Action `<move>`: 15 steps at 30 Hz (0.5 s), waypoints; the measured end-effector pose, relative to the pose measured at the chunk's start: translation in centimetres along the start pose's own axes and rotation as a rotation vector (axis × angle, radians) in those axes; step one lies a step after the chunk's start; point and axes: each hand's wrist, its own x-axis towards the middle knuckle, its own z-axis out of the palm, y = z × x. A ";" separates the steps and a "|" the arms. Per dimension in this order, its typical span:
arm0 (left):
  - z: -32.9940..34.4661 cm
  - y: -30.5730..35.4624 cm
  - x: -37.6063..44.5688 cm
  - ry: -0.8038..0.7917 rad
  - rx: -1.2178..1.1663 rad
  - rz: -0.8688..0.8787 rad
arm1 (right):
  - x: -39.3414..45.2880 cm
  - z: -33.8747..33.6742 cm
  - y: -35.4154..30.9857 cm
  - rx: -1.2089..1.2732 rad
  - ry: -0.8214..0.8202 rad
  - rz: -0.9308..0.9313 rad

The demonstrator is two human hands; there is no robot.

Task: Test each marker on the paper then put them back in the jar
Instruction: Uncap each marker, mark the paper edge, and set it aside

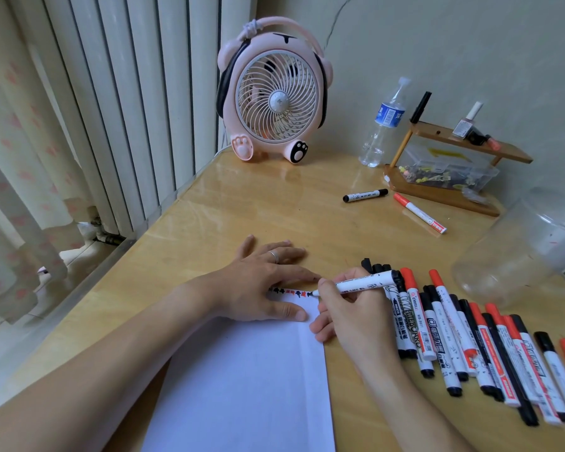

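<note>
Left hand (261,285) presses flat, fingers straight, on the paper's (242,380) top edge; right hand (349,311) pinches a marker (366,282) (tip touching the paper) just beside it.

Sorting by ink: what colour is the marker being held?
Black, judging by the marker cap end, in the head view.

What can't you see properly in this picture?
All in the head view:
- Marks on the paper: too small to read, partly under the left hand.
- Marker tip: hidden by the right hand.
- Row of markers: cut off at the right edge, so no full count.
- Jar: blurred and cut off; contents unclear.
- Box contents: too small.
</note>
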 end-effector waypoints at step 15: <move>-1.9 0.3 -0.3 0.065 -0.235 -0.069 | 0.2 -0.1 0.3 0.065 0.015 -0.015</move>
